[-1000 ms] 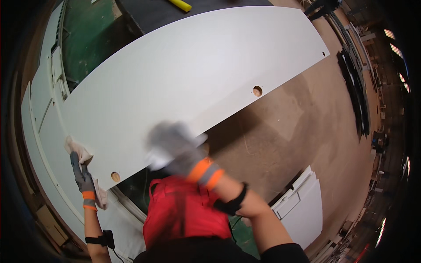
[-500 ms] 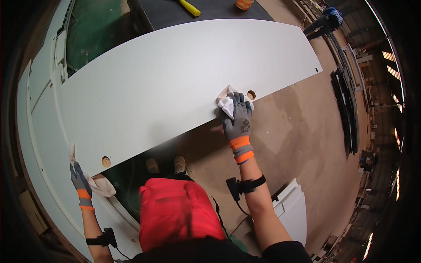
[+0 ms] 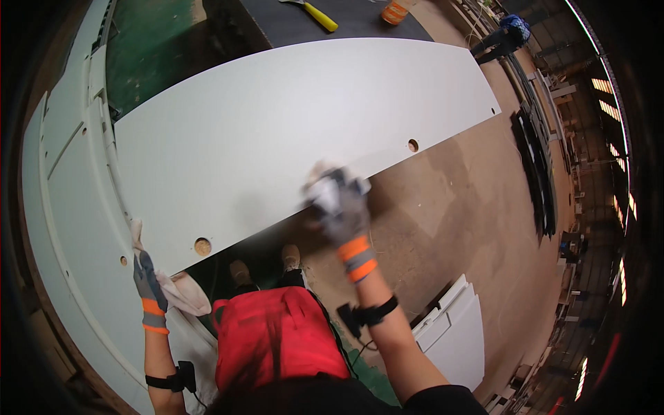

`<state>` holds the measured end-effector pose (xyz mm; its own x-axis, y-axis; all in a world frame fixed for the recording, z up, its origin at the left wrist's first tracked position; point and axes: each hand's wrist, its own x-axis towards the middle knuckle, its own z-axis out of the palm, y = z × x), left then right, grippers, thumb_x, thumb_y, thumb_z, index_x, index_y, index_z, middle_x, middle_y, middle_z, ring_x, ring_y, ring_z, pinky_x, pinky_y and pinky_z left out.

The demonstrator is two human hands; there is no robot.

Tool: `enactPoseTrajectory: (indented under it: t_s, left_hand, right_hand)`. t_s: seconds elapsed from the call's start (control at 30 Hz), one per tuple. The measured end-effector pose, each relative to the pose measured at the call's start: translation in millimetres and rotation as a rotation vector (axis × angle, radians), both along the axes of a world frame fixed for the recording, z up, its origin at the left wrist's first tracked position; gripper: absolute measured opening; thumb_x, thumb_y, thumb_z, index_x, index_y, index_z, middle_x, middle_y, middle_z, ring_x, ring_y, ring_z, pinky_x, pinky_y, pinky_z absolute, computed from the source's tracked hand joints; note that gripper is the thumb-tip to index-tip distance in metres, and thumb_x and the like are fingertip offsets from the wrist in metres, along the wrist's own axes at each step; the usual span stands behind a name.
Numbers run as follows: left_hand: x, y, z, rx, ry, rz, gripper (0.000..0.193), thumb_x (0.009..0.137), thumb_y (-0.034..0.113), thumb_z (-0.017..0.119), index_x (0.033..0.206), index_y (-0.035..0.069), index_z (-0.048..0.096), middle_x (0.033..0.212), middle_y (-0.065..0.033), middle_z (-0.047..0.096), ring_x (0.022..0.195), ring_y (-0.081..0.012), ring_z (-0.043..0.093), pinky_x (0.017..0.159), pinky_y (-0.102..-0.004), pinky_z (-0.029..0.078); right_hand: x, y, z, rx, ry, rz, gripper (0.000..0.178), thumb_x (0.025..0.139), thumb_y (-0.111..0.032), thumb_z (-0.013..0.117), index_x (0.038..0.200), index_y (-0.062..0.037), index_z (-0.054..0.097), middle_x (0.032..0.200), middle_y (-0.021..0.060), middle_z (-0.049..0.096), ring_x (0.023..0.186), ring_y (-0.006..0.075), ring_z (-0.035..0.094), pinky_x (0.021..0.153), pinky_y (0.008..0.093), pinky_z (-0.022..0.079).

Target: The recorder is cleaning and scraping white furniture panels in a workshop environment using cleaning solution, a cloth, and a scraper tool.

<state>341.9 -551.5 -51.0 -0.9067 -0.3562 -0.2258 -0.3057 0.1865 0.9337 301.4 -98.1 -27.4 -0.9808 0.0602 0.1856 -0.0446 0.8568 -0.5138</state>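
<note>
A long white panel (image 3: 277,111) with round holes along its near edge lies across the view. My right hand (image 3: 346,211), in a grey glove with an orange cuff, presses a crumpled white cloth (image 3: 324,194) on the panel's near edge; hand and cloth are blurred by motion. At the panel's left near corner, my left hand (image 3: 148,282), gloved alike, is closed round another pale cloth (image 3: 185,294). That cloth sticks out past the fingertips and hangs down on the right side of the hand. Its fingers show only in part.
More white panels (image 3: 90,200) stand on the left. Beyond the long panel, a dark table (image 3: 360,24) carries a yellow-handled tool (image 3: 321,17) and an orange roll (image 3: 394,12). White pieces (image 3: 456,339) lie at the lower right. A person (image 3: 501,38) bends over at the far right.
My right hand has slid left along the panel's near edge with its cloth, away from the right hole. My left hand keeps its cloth at the corner; the view has shifted a little.
</note>
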Motion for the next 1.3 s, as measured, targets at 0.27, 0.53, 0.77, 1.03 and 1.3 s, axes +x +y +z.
enactPoseTrajectory:
  t_s: [0.27,0.53,0.77,1.03,1.3]
  left_hand:
    - [11.3,-37.1,-67.0,0.356,0.046,-0.318,0.043,0.104,0.03,0.039,0.133,-0.001,0.048,0.127,-0.0122,0.057,0.114,-0.019,0.054,0.097,-0.0307,0.044]
    - [12.6,-10.4,-16.5,1.022,-0.028,-0.302,0.047,0.102,0.025,0.043,0.144,0.005,0.038,0.135,-0.0094,0.053,0.119,-0.02,0.053,0.103,-0.0338,0.043]
    - [39.5,-30.3,-44.8,0.219,0.116,-0.491,0.032,0.098,0.017,0.05,0.128,0.004,0.051,0.114,-0.0086,0.06,0.099,-0.0192,0.059,0.087,-0.0314,0.05]
    - [92.6,-43.8,-68.4,0.897,-0.189,-0.041,0.033,0.098,0.021,0.052,0.126,0.003,0.053,0.115,-0.0083,0.06,0.101,-0.0181,0.057,0.09,-0.0318,0.048]
    - [112.9,-60.6,-96.2,0.875,-0.323,0.141,0.044,0.097,0.032,0.055,0.128,0.001,0.051,0.105,-0.008,0.061,0.089,-0.0166,0.057,0.081,-0.0326,0.05]
  right_hand:
    - [18.9,-261.2,27.9,0.032,-0.255,0.71,0.076,0.081,-0.041,0.059,0.144,-0.004,0.037,0.151,0.0187,0.033,0.146,0.0343,0.019,0.12,0.0475,0.006]
    - [29.4,-75.4,-8.8,0.411,0.183,0.143,0.08,0.076,-0.033,0.07,0.144,-0.0051,0.039,0.149,0.0149,0.04,0.138,0.0328,0.037,0.116,0.0507,0.024]
    - [29.1,-123.5,25.8,-0.886,-0.014,-0.236,0.037,0.095,-0.025,0.054,0.127,-0.0065,0.049,0.116,0.0084,0.053,0.102,0.0224,0.056,0.066,0.0315,0.053]
    - [66.0,-375.0,16.4,-0.514,-0.822,0.94,0.05,0.089,-0.028,0.055,0.134,-0.0061,0.05,0.128,0.0155,0.056,0.129,0.0332,0.044,0.107,0.0364,0.038]
    - [9.0,-222.5,90.8,-1.384,-0.743,0.177,0.053,0.102,-0.032,0.043,0.141,0.0027,0.041,0.137,0.0139,0.052,0.121,0.025,0.054,0.106,0.0389,0.041]
